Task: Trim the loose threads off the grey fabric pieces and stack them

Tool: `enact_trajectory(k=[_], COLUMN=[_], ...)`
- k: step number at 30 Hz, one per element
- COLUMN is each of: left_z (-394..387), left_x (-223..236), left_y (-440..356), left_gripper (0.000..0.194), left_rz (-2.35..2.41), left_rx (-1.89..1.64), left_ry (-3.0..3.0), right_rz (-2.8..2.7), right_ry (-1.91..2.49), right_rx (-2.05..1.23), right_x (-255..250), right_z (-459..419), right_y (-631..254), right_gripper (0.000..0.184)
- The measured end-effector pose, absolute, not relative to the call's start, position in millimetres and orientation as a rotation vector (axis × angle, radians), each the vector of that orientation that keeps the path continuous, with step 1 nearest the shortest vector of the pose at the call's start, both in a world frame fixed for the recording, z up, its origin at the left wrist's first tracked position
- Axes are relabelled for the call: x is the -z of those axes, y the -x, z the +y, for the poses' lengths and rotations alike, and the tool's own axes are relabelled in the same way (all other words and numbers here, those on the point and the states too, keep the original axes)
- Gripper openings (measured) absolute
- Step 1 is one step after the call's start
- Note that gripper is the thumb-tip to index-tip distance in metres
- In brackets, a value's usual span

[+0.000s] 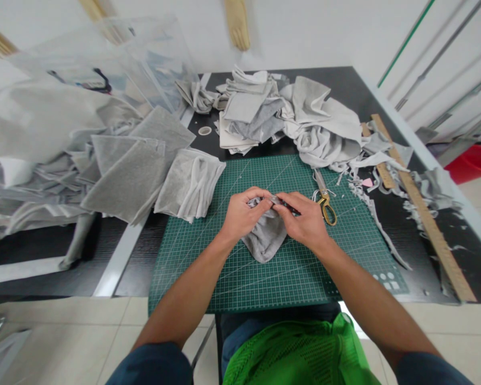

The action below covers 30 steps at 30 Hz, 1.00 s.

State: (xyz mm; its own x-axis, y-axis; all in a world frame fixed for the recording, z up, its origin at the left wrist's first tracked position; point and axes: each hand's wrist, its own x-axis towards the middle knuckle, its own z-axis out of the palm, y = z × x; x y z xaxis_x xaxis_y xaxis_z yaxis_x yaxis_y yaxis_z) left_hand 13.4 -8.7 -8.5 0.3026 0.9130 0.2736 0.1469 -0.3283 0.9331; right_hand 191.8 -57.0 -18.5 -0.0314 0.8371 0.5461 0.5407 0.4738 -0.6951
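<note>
A piece of grey fabric (266, 239) hangs gathered between my hands, its lower part reaching down over the green cutting mat (240, 289). My left hand (246, 213) pinches its upper edge from the left. From the right, my right hand (302, 218) grips the same edge, thumb and fingers closed close to the left fingertips. Something dark shows at the right fingers, too small to name. Just beyond the right hand lie scissors (326, 207) with gold handles, on the mat and apart from the hand.
Folded grey fabric (190, 184) lies at the mat's left edge, beside a large fabric pile (124, 166). More crumpled cloth (260, 109) sits at the back. A wooden ruler (428, 224) and scraps (379, 224) lie right. A clear plastic box (160, 64) stands back left.
</note>
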Motion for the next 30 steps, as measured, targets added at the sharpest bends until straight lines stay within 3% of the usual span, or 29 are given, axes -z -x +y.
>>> enact_trajectory(k=[30], left_z=[-8.5], left_x=[7.2], left_y=[-14.2], left_gripper=[0.016], left_rz=[0.983], left_rx=[-1.090], left_ry=[-1.682], right_rz=[-1.626], right_ry=[1.257], right_rx=[-0.507], right_x=[19.5], right_z=[-55.8], right_y=[-191.2], right_gripper=[0.022])
